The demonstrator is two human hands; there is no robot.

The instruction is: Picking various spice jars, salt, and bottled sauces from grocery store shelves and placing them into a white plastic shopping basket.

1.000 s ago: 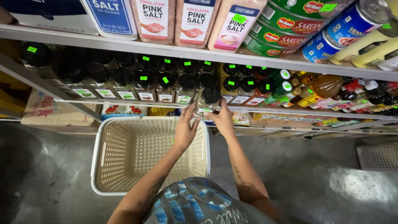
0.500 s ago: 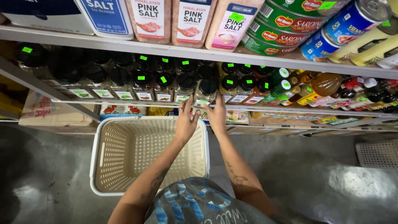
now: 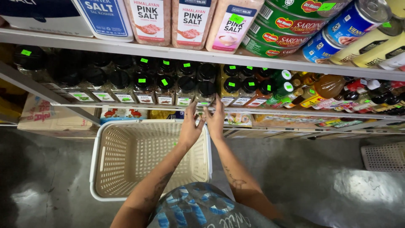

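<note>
Head view: left hand (image 3: 190,126) and right hand (image 3: 216,121) both reach to the front edge of the middle shelf (image 3: 126,104), fingers spread open on either side of a black-capped spice jar (image 3: 205,93). Contact appears light; no closed grip seen. The jar stands upright in the front row at the shelf edge. Cream plastic basket (image 3: 101,156) sits on the floor directly below the left hand.

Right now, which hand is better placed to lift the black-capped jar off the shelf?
Probably the right hand: its fingers reach up to the black-capped jar at the shelf edge. The left hand sits slightly lower, nearer the basket.
</note>
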